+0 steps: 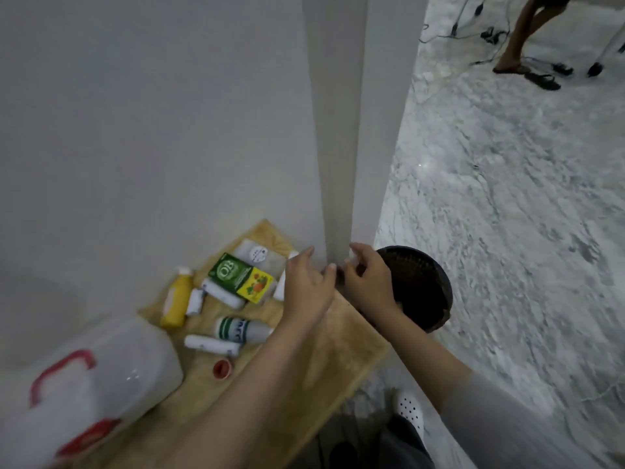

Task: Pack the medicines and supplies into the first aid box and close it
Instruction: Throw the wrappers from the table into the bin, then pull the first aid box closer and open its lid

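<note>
A white first aid box (101,374) with red latches lies blurred at the lower left on a wooden board (338,353). Loose on the board are a yellow bottle (176,299), a green and yellow carton (240,277), a green-striped white bottle (241,330), white rolls (211,345), a red cap (222,368) and a white packet (257,255). My left hand (307,289) hovers flat over the board's far end, partly hiding a white bottle (280,287). My right hand (368,282) is curled, pinching a small white thing (353,256); a small dark bit shows between the hands.
A dark woven basket (422,286) stands on the marble floor (507,214) right of the board, just behind my right hand. A white wall and pillar (338,130) rise behind the board. Another person's legs and cables are at the far upper right.
</note>
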Tool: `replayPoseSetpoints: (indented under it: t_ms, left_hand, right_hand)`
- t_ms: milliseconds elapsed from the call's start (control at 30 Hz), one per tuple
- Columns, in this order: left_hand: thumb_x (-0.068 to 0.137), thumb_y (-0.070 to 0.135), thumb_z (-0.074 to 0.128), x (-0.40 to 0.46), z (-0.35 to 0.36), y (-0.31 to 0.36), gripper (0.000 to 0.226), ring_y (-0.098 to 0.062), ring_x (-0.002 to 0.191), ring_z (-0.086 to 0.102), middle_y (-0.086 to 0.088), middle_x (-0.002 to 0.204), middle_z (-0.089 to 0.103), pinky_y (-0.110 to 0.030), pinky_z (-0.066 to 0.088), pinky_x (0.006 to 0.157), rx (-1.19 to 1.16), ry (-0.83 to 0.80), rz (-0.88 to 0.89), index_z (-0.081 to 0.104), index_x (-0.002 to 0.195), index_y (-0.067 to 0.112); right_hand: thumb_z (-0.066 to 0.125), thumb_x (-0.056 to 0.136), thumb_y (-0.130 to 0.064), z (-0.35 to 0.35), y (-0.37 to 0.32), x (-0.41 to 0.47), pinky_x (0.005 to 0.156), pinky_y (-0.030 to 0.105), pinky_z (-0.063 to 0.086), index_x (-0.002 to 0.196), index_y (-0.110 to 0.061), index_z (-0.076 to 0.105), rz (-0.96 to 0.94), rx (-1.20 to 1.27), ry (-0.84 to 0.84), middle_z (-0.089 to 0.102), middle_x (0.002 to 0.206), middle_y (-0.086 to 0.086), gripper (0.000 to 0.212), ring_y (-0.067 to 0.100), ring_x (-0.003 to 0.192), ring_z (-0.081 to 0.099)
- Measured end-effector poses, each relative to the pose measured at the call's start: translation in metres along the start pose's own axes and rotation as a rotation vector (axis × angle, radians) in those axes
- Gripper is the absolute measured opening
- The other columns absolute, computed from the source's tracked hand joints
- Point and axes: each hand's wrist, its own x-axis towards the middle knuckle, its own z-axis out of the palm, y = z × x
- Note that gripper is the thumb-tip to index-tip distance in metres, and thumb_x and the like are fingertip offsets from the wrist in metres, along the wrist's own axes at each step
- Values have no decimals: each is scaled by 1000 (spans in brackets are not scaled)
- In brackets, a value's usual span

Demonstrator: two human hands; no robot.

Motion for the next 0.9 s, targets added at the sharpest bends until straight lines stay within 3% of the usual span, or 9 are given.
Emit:
replayPoseSetpoints:
  t_ms: [67,233,400,467,533,600,667,800,900]
  left_hand:
    - [86,33,61,-12,-45,-3,54,-17,125,46,-6,136,47,-34,38,104,-20,97,14,46,134,13]
    - [87,27,61,-52,-146,-23,46,-12,121,46,-2,131,47,-17,33,96,-67,379,2,49,131,17]
    - [86,26,63,-98,-210,-59,42,-7,117,45,7,124,47,-14,31,94,-107,614,-27,52,127,21]
    - [86,27,63,-116,-227,-77,40,-8,117,47,8,122,51,-18,32,96,-101,709,-45,53,125,22]
    - [85,30,64,-132,-240,-101,33,-11,116,51,15,115,56,-31,38,103,-66,796,-5,56,117,31]
    - [83,36,64,-147,-249,-128,27,-9,117,52,30,113,54,-50,39,105,-6,835,35,56,106,47]
    - [81,42,61,-159,-257,-157,22,-12,126,47,32,120,51,-57,38,104,43,849,88,55,100,51]
    - [78,51,53,-169,-269,-216,24,-15,134,40,15,131,55,-61,29,108,138,863,141,58,102,50]
    - [78,49,55,-170,-272,-239,34,-17,135,39,11,136,53,-50,30,112,153,825,204,61,111,40]
  right_hand:
    - [55,90,-15,28,-31,-10,93,26,42,126,-8,54,-79,7,-40,59,125,8,36,21,116,55]
    - [54,91,-17,103,-91,-42,96,28,42,125,-12,55,-232,59,-215,59,127,5,35,18,117,54]
    - [56,89,-17,156,-125,-90,97,29,45,119,-20,60,-474,103,-394,63,119,-2,31,10,112,55]
    - [55,86,-20,175,-128,-107,97,34,47,113,-20,63,-620,120,-470,65,115,-2,28,10,111,57]
    - [56,85,-23,194,-125,-121,96,36,47,111,-18,65,-761,121,-532,66,114,-1,28,11,111,57]
    - [58,83,-25,209,-118,-131,98,35,45,110,-18,67,-874,118,-587,66,116,-1,30,12,114,57]
    - [62,82,-23,220,-107,-136,99,33,44,109,-17,68,-982,121,-623,66,117,-1,29,14,116,56]
    - [65,80,-22,236,-86,-138,101,24,40,107,-16,70,-1134,111,-635,65,118,0,28,12,121,52]
    - [67,79,-24,244,-71,-136,104,32,38,106,-17,69,-1245,90,-608,62,123,2,28,14,125,49]
